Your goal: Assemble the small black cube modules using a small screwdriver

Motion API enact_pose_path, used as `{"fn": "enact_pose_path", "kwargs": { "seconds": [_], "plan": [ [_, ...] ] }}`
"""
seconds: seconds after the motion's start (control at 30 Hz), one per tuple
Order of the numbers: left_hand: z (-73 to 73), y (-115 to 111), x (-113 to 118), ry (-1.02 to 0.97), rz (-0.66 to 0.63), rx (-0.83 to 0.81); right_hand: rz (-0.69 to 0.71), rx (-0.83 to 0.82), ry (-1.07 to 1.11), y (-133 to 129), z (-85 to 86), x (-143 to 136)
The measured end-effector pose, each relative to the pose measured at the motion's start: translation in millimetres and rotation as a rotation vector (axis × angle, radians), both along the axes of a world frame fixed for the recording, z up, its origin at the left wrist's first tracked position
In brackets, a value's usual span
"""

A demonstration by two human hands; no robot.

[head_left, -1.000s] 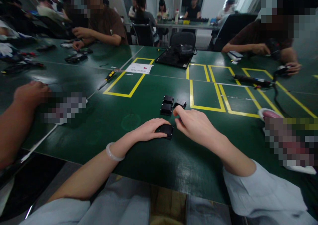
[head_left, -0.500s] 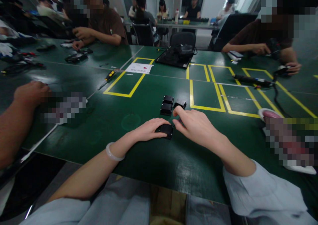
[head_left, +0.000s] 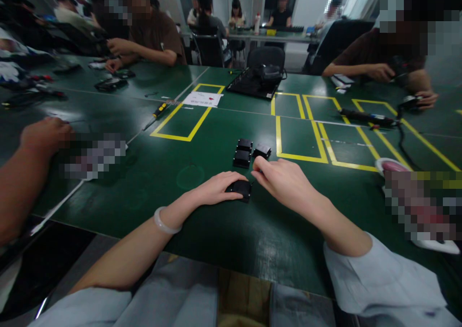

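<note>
Now the left hand [head_left: 216, 189] lies flat, fingers spread, on the black block [head_left: 240, 189], right hand [head_left: 283, 182] just beside.

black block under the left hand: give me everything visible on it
The black block is small, flat and rectangular, matte and dark like plastic, lying flat on the green table near the front edge. The left hand rests over its left part, fingers covering the top; the right end and front face show. The right hand sits just right of it; contact cannot be told. Three similar black blocks lie behind it, apart. No markings are readable.
</note>
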State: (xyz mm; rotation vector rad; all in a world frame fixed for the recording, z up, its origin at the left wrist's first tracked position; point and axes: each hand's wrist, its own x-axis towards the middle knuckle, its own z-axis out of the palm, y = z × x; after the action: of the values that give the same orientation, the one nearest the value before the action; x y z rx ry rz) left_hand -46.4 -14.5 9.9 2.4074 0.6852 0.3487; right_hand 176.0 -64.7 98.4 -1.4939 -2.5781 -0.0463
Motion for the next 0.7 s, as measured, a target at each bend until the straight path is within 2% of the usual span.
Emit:
{"fn": "enact_pose_path", "kwargs": {
  "seconds": [0.2,0.4,0.7],
  "plan": [
    [-0.2,-0.3,0.2,-0.007,0.007,-0.001,0.029,0.028,0.066,-2.2,2.7,0.2],
    [-1.2,0.2,0.4,-0.010,0.005,0.005,0.001,-0.008,-0.010,-0.6,2.7,-0.6],
    [-0.7,0.1,-0.4,-0.013,0.007,-0.003,0.029,0.001,0.047,-3.5,5.6,-0.3]
  ]
}}
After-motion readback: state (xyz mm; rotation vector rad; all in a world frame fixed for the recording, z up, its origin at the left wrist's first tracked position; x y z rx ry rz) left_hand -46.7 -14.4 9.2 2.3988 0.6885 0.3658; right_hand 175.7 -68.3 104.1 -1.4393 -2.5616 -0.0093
